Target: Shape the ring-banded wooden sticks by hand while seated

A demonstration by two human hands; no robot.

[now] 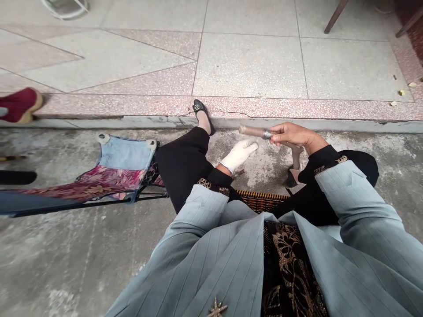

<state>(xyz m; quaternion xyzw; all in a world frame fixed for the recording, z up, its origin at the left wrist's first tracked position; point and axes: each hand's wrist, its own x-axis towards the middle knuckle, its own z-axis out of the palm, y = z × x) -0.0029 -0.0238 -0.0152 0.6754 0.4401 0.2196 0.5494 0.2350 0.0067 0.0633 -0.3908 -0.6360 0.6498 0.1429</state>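
Note:
My right hand point(289, 135) is bare and closed around a brown, stick-like handle point(251, 130), held level and pointing left. Silvery wire point(267, 134) is wound in several turns around it, right by my fingertips. Just below the stick's free end is my left hand point(240, 155), in a white glove, its fingers drawn together. Whatever may be between the gloved fingers is too small to make out. Under the left wrist lies a small brownish thing point(238, 174), partly hidden by my sleeve, whose kind I cannot tell.
Between my legs shows a woven wicker seat edge point(262, 200). A folding chair point(112, 176) with blue and floral cloth stands left. Ahead runs a low tiled step point(224, 108). A red shoe point(20, 105) of another person is at the far left; chair legs point(335, 17) stand top right.

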